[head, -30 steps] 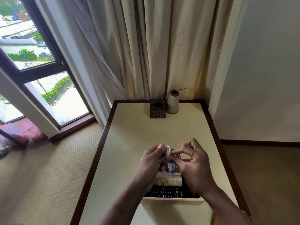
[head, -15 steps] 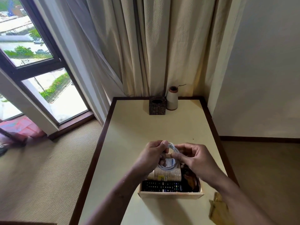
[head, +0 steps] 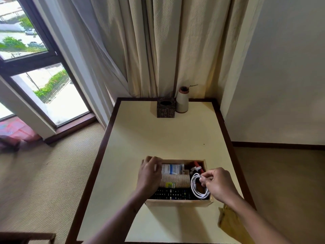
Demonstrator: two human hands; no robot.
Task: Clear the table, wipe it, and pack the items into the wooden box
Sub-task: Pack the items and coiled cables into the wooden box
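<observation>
A wooden box [head: 178, 203] stands on the cream table [head: 163, 138] near its front edge. Inside lie a stack of paper cups [head: 175, 181] on its side, a black remote [head: 173, 196], a white and blue packet [head: 172, 169] and a red and white item [head: 197, 167]. My right hand [head: 219, 184] pinches a coiled white cable [head: 197, 186] over the box's right end. My left hand [head: 149, 175] rests on the box's left side, fingers spread over the far left corner, holding nothing that I can see.
A dark patterned tissue box [head: 166, 110] and a pale cone-shaped vase [head: 182, 103] stand at the table's far edge against the curtains. A yellow cloth [head: 228, 221] lies on the table's right front edge. Carpet floor and a window are to the left.
Both hands held the cable together above the box. Now my left hand has let go and moved to the box's left side, while my right hand has carried the coil down to the right end.
</observation>
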